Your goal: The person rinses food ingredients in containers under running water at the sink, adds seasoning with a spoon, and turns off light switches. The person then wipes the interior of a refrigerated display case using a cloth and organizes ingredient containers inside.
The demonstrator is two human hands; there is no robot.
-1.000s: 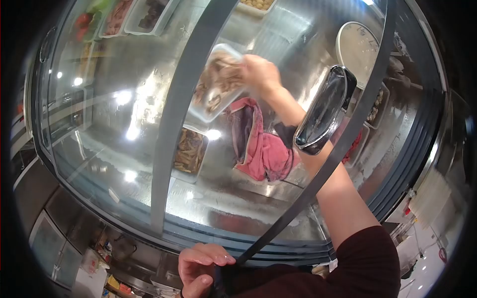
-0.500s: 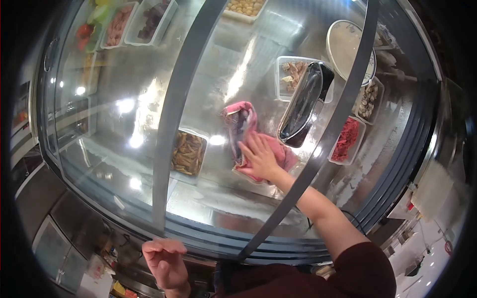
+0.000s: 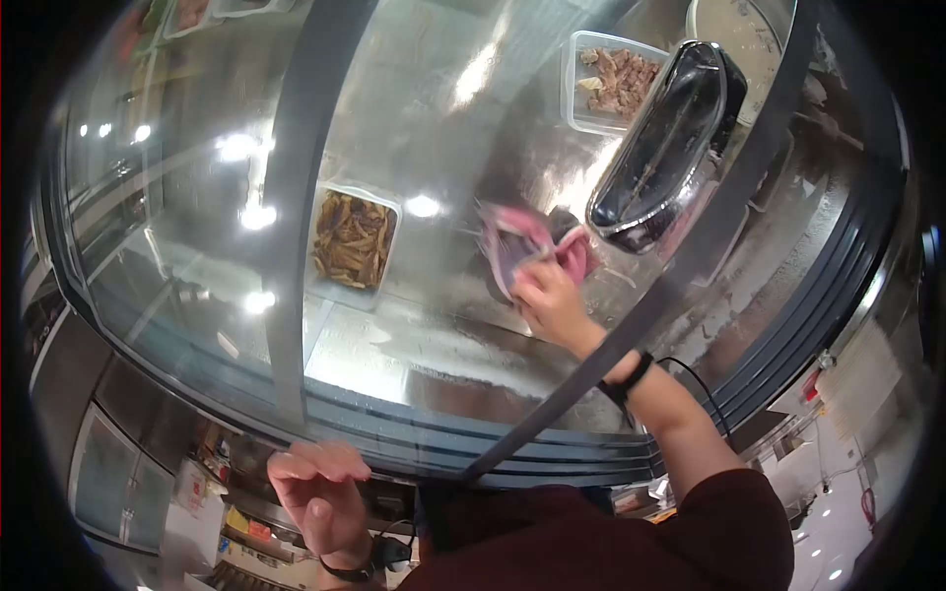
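Observation:
My right hand (image 3: 552,300), with a black band at its wrist, reaches into a metal-floored display case and grips a bunched pink cloth (image 3: 517,231), slightly blurred. Beyond it lies an empty-looking black glossy tray (image 3: 665,143). Next to that tray a clear container (image 3: 570,89) holds pieces of meat. To the left of the cloth stands another container (image 3: 394,241) with brown strips in it. My left hand (image 3: 320,492) is raised outside the case at the lower left, fingers curled with a gap to the thumb, holding nothing.
Dark frame bars (image 3: 296,197) cross the glass, one of them over my right forearm. A round white lid or dish (image 3: 749,49) lies at the upper right. More containers (image 3: 187,15) show at the upper left. Dark sliding rails (image 3: 542,451) edge the near side.
The cloth was lying spread under my open right hand; now it is gathered in that hand. Earlier, my right hand moved the meat container beside the black tray. The view has shifted.

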